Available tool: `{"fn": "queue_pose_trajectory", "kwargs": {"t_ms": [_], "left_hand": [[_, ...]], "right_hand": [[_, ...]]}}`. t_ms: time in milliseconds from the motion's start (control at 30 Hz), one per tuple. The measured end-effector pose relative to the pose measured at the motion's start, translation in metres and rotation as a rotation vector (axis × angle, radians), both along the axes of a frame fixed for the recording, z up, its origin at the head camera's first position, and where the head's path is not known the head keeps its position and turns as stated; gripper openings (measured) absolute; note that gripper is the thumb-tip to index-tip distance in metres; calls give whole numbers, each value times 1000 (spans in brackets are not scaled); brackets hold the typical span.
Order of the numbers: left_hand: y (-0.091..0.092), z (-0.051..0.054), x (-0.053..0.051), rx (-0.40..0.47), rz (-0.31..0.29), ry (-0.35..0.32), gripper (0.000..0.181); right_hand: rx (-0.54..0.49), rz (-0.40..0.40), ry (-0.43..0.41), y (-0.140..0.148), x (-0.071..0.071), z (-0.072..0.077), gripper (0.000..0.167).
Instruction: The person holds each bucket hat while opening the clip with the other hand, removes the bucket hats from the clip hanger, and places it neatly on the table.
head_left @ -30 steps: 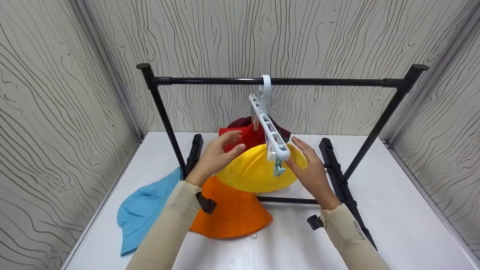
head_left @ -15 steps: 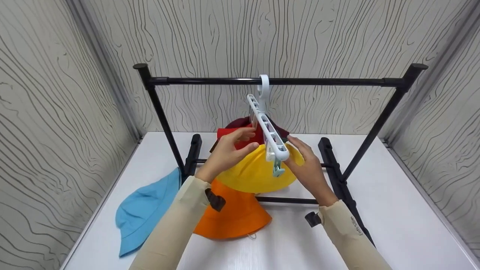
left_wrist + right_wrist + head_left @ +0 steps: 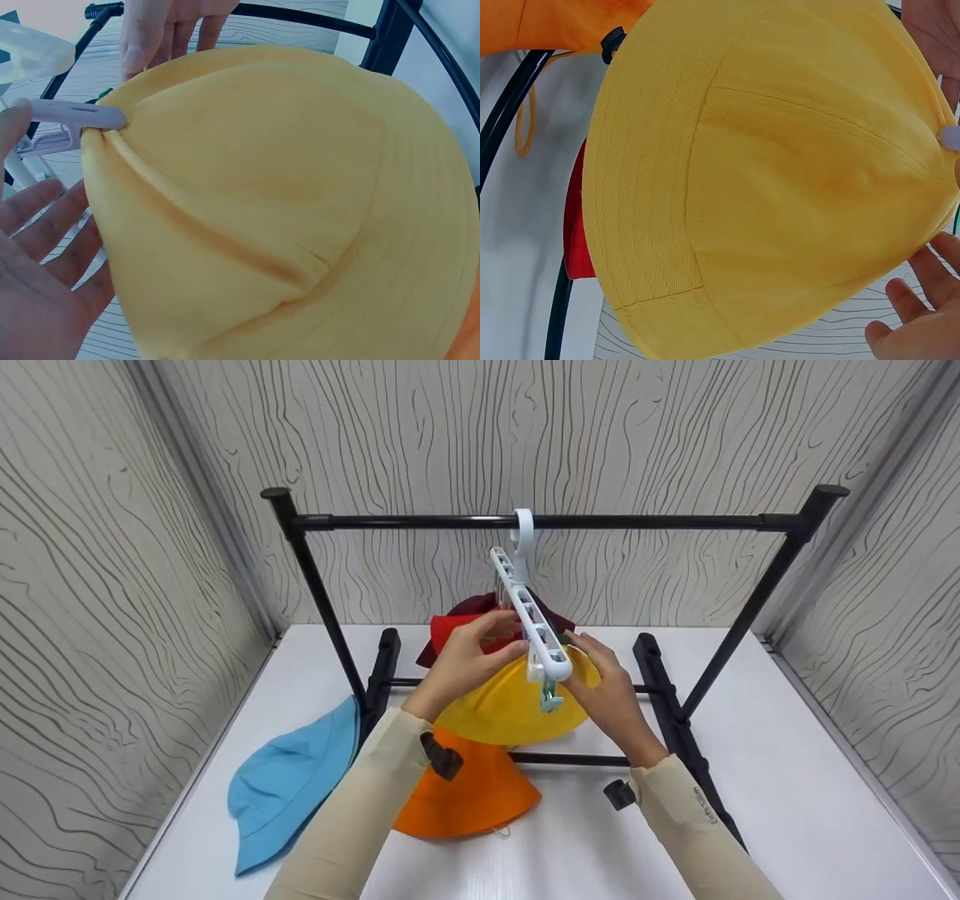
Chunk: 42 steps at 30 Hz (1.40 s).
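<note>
A yellow hat [image 3: 510, 709] hangs by the pinched top of its crown from a pale purple clip [image 3: 79, 116], under a white clip hanger [image 3: 529, 619]. My left hand [image 3: 469, 664] is at the hat's left side; its fingers are spread and its thumb is at the clip's end. On the other side, my right hand [image 3: 611, 697] has its fairly straight fingers along the hat's edge, near the hanger's front end. A teal clip [image 3: 550, 697] hangs there with nothing in it. Behind hang a red hat [image 3: 450, 630] and a dark maroon hat [image 3: 472, 604], partly hidden.
The hanger hooks over the top bar [image 3: 645, 522] of a black rack [image 3: 750, 622]. An orange hat [image 3: 480, 791] lies on the white table [image 3: 817, 780] at the front, and a light blue hat [image 3: 289, 780] lies to its left. Patterned walls enclose the back and sides.
My left hand has moved right and inward, up to the yellow hat and its clip. My right hand has barely moved. The whole view has shifted slightly.
</note>
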<state>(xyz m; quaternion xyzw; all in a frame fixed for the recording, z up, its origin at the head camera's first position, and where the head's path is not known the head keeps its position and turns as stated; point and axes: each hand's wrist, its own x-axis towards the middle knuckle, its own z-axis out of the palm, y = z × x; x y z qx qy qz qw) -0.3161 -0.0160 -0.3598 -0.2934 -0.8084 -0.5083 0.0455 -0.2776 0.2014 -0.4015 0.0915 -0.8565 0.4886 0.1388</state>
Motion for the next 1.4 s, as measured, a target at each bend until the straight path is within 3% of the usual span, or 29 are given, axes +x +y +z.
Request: {"fn": "queue_pose_trajectory", "kwargs": {"t_ms": [133,400,667,967,1200,1400], "left_hand": [[3,2,0,26,-1,-7,42],[6,3,0,107,-6,-85,39],[6,2,1,169,-4,-125,35],[7,-1,2,174,-2,-83,33],[8,-4,2,175,10,-77,36],[8,-6,3,166,14,-64,39]], "right_hand": [[-1,1,4,-2,-1,0,54],[-20,1,32,-5,-1,-2,49],[-27,-17,-23,-8,-3,-1,50],[-103,-16,-58,-11,-2,-4,46],[-129,7,25,-16,-2,-6,32],[-132,-13,0,-18,-2,-7,34]]}}
